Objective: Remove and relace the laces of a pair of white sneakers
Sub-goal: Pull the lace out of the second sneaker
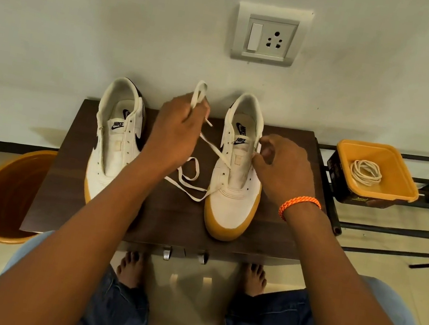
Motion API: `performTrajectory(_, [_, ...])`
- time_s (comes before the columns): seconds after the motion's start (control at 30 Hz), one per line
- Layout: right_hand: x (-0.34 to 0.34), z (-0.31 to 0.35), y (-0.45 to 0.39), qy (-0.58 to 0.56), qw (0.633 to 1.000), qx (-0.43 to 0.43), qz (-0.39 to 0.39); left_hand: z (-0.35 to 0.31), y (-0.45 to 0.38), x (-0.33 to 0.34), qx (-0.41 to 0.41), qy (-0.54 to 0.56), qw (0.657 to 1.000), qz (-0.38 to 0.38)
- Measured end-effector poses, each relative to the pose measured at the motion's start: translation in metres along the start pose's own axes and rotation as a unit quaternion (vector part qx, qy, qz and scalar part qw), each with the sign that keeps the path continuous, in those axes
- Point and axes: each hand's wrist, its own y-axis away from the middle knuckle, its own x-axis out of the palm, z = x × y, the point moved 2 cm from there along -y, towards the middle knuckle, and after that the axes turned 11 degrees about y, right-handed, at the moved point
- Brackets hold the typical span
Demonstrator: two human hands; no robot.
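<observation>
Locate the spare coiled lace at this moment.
In the head view, the coiled lace lies inside the orange tub on the black rack, right of the table.

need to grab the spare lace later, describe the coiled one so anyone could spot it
Start at the dark wooden table, then look to its right at the black metal rack. An orange tub sits on that rack, and the coiled lace lies inside it. Unlike the loose lace trailing from the right sneaker, it is wound into a neat loop.
</observation>
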Motion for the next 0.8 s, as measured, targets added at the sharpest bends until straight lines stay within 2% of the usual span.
performTrajectory(0.1, [-0.004,0.003,-0.001,-0.021,0.999,-0.008,-0.024,-0.003,-0.003,-0.006,0.015,-0.025,0.999,-0.045])
performTrajectory(0.17, [-0.003,0.006,0.0,-0.047,0.999,-0.02,0.008,-0.003,-0.006,-0.006,0.021,-0.048,0.997,-0.051])
performTrajectory(0.3, [0.009,0.015,0.008,-0.032,0.99,-0.05,0.127,-0.004,-0.009,-0.002,0.023,-0.059,0.998,-0.015])
performTrajectory(0.4, [0.015,0.02,0.012,0.035,0.99,-0.059,0.121,-0.003,-0.01,-0.002,0.025,-0.11,0.994,0.006])
performTrajectory(0.5, [0.014,0.022,0.013,0.043,0.99,-0.063,0.117,0.007,-0.014,-0.006,-0.038,-0.133,0.989,0.057])
performTrajectory(0.6, [0.012,0.021,0.013,0.018,0.992,-0.065,0.11,0.022,-0.013,-0.009,-0.176,-0.157,0.963,0.13])
performTrajectory(0.67, [0.012,0.022,0.013,0.013,0.992,-0.072,0.105,0.026,-0.008,-0.01,-0.231,-0.216,0.937,0.147])
performTrajectory(0.73, [0.011,0.021,0.013,0.01,0.991,-0.081,0.106,0.027,-0.006,-0.012,-0.197,-0.35,0.907,0.13])
performTrajectory(0.8, [0.012,0.02,0.012,0.008,0.99,-0.082,0.115,0.026,-0.005,-0.008,-0.118,-0.446,0.882,0.091])
